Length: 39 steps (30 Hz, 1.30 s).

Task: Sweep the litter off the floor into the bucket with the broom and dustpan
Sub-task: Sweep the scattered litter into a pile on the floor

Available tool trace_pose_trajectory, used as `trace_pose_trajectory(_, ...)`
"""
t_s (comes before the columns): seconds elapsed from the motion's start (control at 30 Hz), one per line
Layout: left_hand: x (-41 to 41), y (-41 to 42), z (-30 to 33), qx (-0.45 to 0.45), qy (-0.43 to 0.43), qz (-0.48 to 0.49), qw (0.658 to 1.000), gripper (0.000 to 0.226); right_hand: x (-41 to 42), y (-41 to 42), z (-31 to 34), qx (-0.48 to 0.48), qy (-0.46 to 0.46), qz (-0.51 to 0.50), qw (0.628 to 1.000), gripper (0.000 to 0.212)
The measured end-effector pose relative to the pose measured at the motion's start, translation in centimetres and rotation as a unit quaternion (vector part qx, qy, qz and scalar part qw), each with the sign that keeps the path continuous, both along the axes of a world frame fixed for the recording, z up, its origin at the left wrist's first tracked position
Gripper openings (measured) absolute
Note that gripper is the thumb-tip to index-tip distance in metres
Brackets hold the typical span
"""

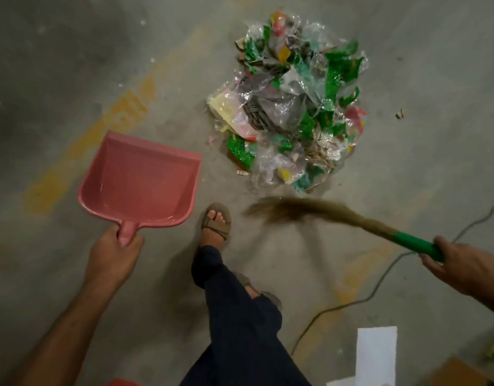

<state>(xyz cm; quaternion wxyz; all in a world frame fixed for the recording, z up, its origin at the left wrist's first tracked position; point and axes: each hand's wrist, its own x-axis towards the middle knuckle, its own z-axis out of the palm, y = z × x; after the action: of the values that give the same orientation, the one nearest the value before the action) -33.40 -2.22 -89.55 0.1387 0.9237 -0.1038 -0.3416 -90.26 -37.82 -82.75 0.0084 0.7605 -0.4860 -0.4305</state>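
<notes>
The left hand (115,250) gripped the dustpan (140,182) at lower left; the right hand (460,266) clasped the broom (323,213) below the litter (293,107).

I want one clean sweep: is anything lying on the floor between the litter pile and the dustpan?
Nothing visible does. Bare floor separates the litter pile from the dustpan held by the left hand. The sandalled foot stands nearer the person, below that path.
</notes>
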Motion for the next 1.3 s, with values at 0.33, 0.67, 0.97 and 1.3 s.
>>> trace_pose_trajectory(0.33, 9.5, -7.9, 3.0, -0.011, -0.001, -0.143, 0.99, 0.03, 10.4, 3.3, 4.9, 0.069, -0.118, -0.164, 0.977, 0.036)
trace_pose_trajectory(0.67, 12.8, -17.3, -0.7, 0.005, 0.028, -0.215, 0.976, 0.025, 11.8, 13.6, 12.0, 0.005, -0.157, -0.41, 0.898, 0.03)
trace_pose_trajectory(0.97, 12.6, -24.4, 3.9, -0.027, 0.106, -0.33, 0.938, 0.037, 18.1, 20.9, 10.0, -0.029, -0.153, -0.61, 0.777, 0.026)
trace_pose_trajectory(1.3, 8.2, -33.1, 1.5, -0.021, 0.11, -0.427, 0.897, 0.017, 26.8, 11.0, 0.6, -0.174, -0.26, -0.619, 0.721, 0.033)
